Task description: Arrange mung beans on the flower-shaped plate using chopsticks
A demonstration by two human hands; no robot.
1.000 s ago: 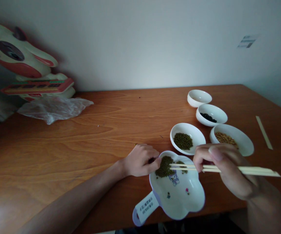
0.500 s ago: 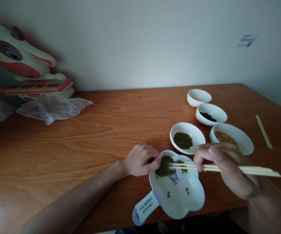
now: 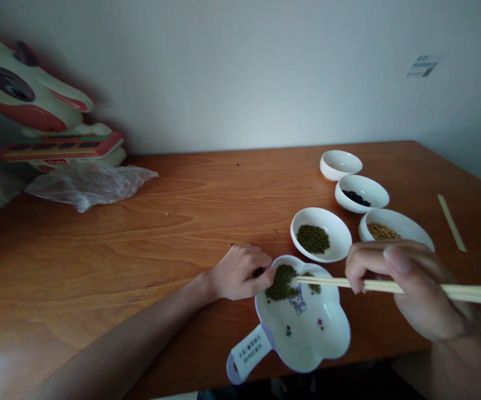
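Note:
My left hand is closed on the rim of a white flower-shaped dish with a lilac edge and a labelled handle. Inside the dish, small green beans lie in a larger heap by my left fingers, with a smaller patch of beans to its right. A pair of pale wooden chopsticks is gripped in my right hand. Their tips are close together, low in the dish between the two groups; whether they hold a bean is too small to see.
Just behind the dish stands a white bowl of green beans. Beyond my right hand are bowls with tan beans and black pieces, and a farther bowl. A paper strip, plastic bag and toy keyboard also lie around.
My right hand has moved a little to the right with the chopsticks, and their tips have shifted slightly right and up. My left hand stays on the dish's rim.

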